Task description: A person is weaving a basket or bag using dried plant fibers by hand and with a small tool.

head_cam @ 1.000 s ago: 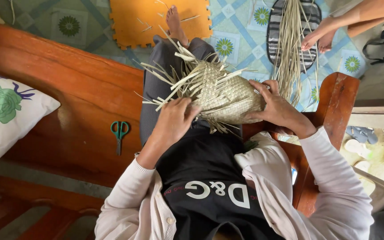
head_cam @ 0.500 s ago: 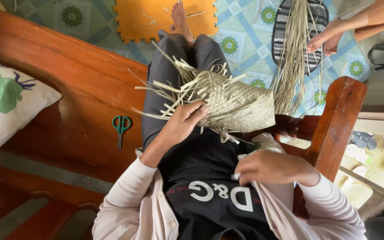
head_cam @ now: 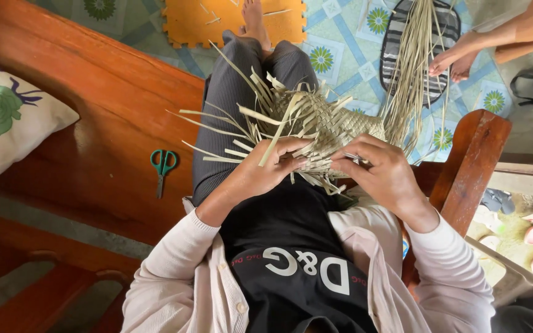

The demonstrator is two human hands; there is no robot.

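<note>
While the person sits on a wooden bench (head_cam: 94, 123), both hands work at a half-woven basket (head_cam: 334, 126) of pale dry strips that rests on the lap.

At the far left a white pillow (head_cam: 7, 117) with a green flower print lies on the bench. A little to the right, green scissors (head_cam: 163, 165) lie flat on the wood, well apart from both hands.

Next comes the left hand (head_cam: 266, 169). Its fingers are curled together and closed on a few loose strips (head_cam: 229, 142) at the near edge of the basket; the thumb presses one flat strip down. Many free ends stick out from here to the left and upward, like a fan.

The basket lies just beyond the two hands, away from the body. Its long axis runs from left to right across the thighs, a little tilted, with the woven, closed part on the right side and the open ends on the left. Both hands touch its near edge, so neither is clearly nearer.

The right hand (head_cam: 380, 172) is closed too, pinching strips at the woven edge, close to the left hand.

On the right stands the armrest (head_cam: 473, 160) of the bench. Beyond it, on the patterned floor, another person's foot (head_cam: 458, 61) rests near a bundle of long strips (head_cam: 411, 68).
</note>
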